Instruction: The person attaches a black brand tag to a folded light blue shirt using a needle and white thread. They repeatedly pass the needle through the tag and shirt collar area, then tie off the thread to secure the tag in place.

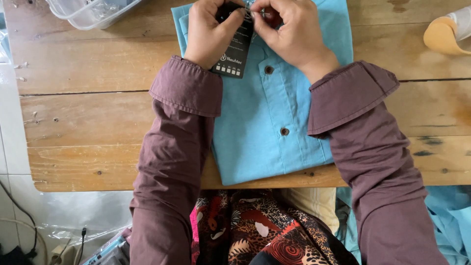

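A wooden table (98,113) bears a folded blue shirt (265,122) and a clear plastic tub (88,12).

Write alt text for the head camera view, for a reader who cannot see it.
Two hands in maroon sleeves work at the collar of a folded light blue shirt on a wooden table: the left hand grips a black hang tag and the right hand pinches at its top. A clear plastic container sits at the far left.

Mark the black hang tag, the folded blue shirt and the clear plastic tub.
black hang tag (234,51): head view, lower half of the card.
folded blue shirt (255,132): head view, front panel.
clear plastic tub (88,12): head view, near wall.
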